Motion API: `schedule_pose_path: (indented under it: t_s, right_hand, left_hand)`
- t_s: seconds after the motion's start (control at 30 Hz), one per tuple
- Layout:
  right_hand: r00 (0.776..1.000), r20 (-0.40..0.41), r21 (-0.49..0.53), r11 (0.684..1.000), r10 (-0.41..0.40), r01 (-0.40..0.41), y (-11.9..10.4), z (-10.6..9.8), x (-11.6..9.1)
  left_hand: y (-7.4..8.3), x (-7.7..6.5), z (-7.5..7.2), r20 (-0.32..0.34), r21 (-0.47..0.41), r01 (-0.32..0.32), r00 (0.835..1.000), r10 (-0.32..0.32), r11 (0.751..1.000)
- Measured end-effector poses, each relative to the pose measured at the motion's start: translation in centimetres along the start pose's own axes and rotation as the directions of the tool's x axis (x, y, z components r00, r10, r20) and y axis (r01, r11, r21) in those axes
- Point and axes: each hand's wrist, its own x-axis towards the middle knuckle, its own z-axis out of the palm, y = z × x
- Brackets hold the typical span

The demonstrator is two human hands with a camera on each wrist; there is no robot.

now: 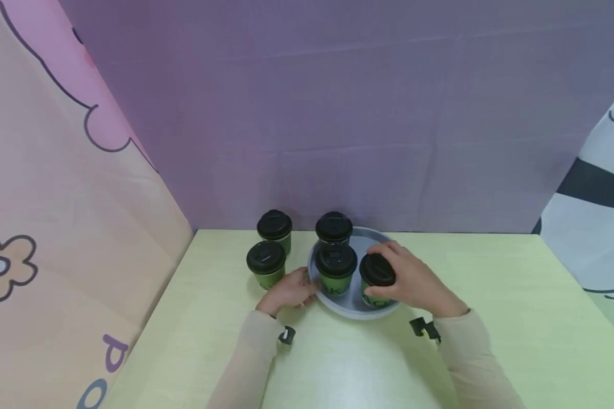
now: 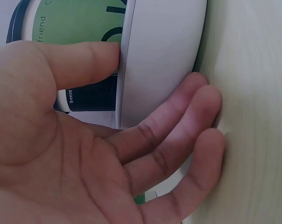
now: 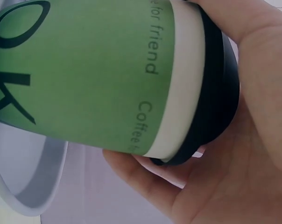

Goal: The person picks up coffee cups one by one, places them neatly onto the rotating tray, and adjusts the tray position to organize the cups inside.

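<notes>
My right hand (image 1: 414,281) grips a green paper coffee cup (image 3: 89,70) with a black lid from above, at the right side of a round pale grey tray (image 1: 355,312). The cup stands upright, its base over the tray floor. At the tray's left edge my left hand (image 1: 290,291) holds the rim, thumb (image 2: 87,63) over the top and the other fingers curled against the outer wall. Just inside that rim stands another lidded green cup (image 1: 335,284). A similar cup, its black lid (image 1: 334,226) showing, is behind it at the tray's back left, mostly hidden below the lid.
Two more green cups with black lids stand on the table left of the tray, one in front (image 1: 267,264) and one behind (image 1: 274,226). A purple cloth wall (image 1: 363,113) rises at the table's back edge. Printed cloth (image 1: 56,227) hangs along the left side.
</notes>
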Motion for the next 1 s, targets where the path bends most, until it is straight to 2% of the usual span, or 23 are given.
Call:
schedule_pose_path:
  t_s: [0.23,0.63,1.0]
  right_hand:
    - [1.000,-0.012,0.005,1.000,-0.018,0.018,-0.2,0.4,0.1]
    - [1.000,0.024,0.053,0.999,-0.004,0.002,-0.7,1.2,0.3]
    - [1.000,0.002,0.042,0.999,-0.010,0.010,-1.0,2.0,0.5]
  left_hand:
    - [-0.1,0.0,0.0,0.003,-0.007,-0.010,1.000,0.010,1.000]
    - [0.1,-0.1,0.0,-0.009,-0.016,0.003,1.000,-0.003,1.000]
    - [-0.2,0.3,0.3,-0.057,-0.025,-0.008,0.998,0.006,1.000]
